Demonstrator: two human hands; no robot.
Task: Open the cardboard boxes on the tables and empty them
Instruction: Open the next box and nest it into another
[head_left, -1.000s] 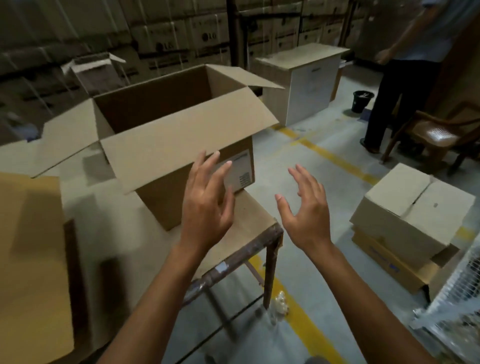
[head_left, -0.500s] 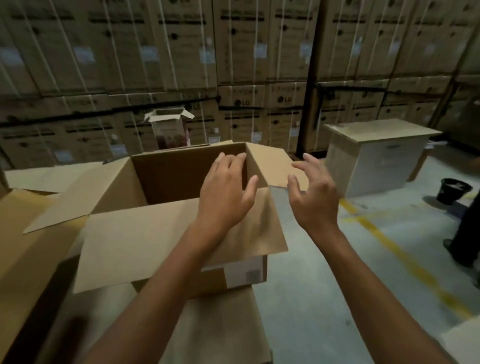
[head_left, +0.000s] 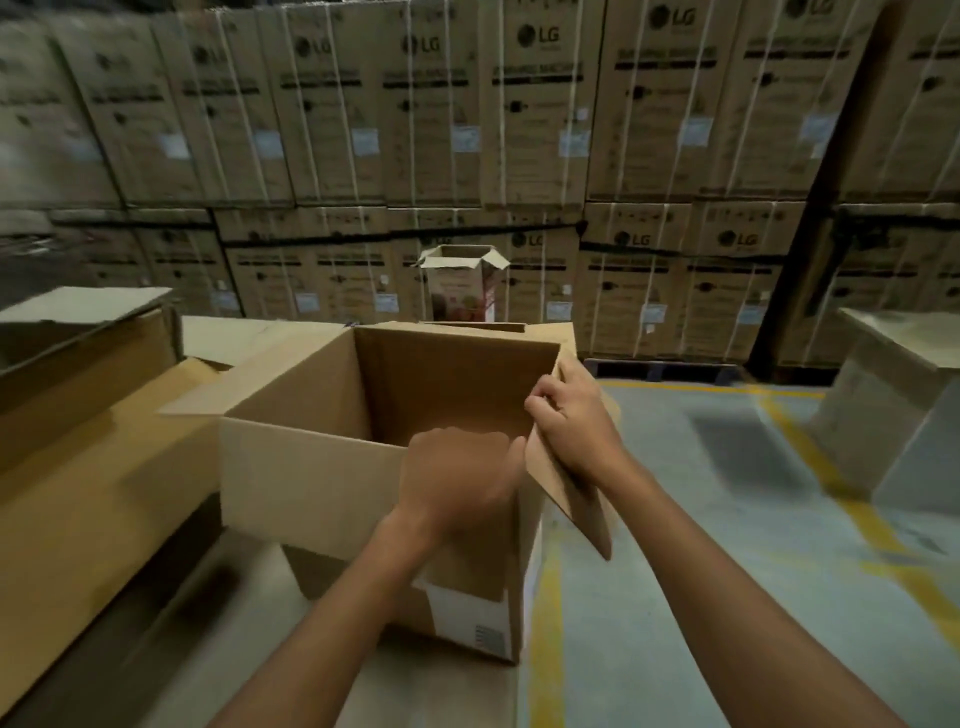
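Stacked cartons (head_left: 431, 130) line the far wall. On the desk (head_left: 234, 649) stands the open box (head_left: 311, 467). Fingers of the left hand (head_left: 457, 473) curl over its near rim; the right hand (head_left: 571, 421) grips the right flap (head_left: 571, 499). Fold that flap fully down, bracing the box.

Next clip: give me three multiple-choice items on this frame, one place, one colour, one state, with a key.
1. Where on the brown cardboard box is the white rectangular label? A) low on the near side B) far wall C) left flap
2. The painted floor lines are: A) white B) yellow C) red
3. The box's top is: A) taped shut B) open C) crushed flat
Key: 1A, it sits low on the camera-facing side; 2B, yellow stripes cross the grey floor; 3B, the inside shows and the right hand grips the right flap.
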